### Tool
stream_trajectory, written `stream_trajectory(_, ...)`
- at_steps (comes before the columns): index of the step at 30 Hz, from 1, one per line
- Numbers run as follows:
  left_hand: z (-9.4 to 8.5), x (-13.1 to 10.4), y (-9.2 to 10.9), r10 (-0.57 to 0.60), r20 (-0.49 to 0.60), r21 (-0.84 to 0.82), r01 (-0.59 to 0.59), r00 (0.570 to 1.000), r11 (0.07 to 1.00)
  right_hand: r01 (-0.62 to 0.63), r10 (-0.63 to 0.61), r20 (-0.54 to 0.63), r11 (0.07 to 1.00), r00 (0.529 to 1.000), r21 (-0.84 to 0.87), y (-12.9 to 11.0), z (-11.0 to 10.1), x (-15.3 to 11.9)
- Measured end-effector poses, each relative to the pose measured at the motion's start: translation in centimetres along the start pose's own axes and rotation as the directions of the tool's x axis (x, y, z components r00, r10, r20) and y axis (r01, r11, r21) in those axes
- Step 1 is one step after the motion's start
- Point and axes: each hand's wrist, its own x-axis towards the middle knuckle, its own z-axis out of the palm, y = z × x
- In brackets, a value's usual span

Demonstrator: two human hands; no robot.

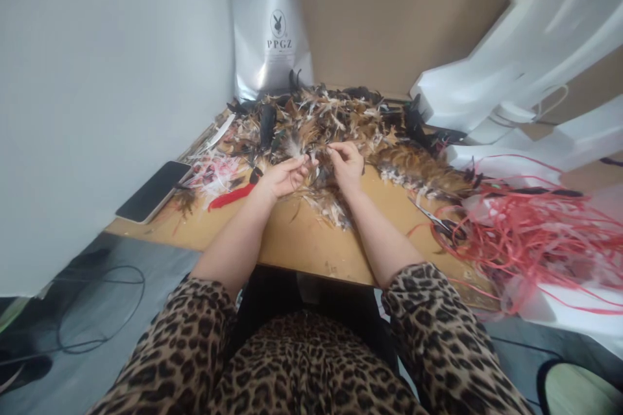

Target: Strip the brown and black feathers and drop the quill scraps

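My left hand is palm up over the table, its thumb and forefinger closed on a pale, fluffy feather. Close to its right, my right hand pinches with thumb and forefinger, apparently on a small feather too, though the tip is too blurred to be sure. Behind both hands lies a heap of brown, black and white feathers. Below and between them, a smaller clump of feathers rests on the wooden tabletop.
Left of the hands lie a red strip, pink and white shreds and a phone. To the right are a brown feather trim, scissors and tangled red ribbons. A silver bag stands behind.
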Motion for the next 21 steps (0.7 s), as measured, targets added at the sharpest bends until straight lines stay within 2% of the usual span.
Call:
stream_trajectory(9, 0.5, -0.1, -0.3, 0.008, -0.001, -0.072, -0.008, 1.0, 0.997, 0.061, -0.061, -0.008, 0.998, 0.998, -0.006, 0.4, 0.0, -0.1)
stream_trajectory(14, 1.0, -0.2, -0.6, 0.01, -0.042, -0.055, -0.012, 0.999, 0.998, 0.087, -0.088, -0.013, 0.996, 0.996, -0.012, 0.3, 0.2, -0.3)
stream_trajectory(21, 1.1, 0.0, -0.8, 0.068, -0.001, -0.023, -0.068, 0.998, 0.997, 0.092, -0.092, -0.002, 0.994, 0.996, -0.065, 0.1, 0.4, -0.8)
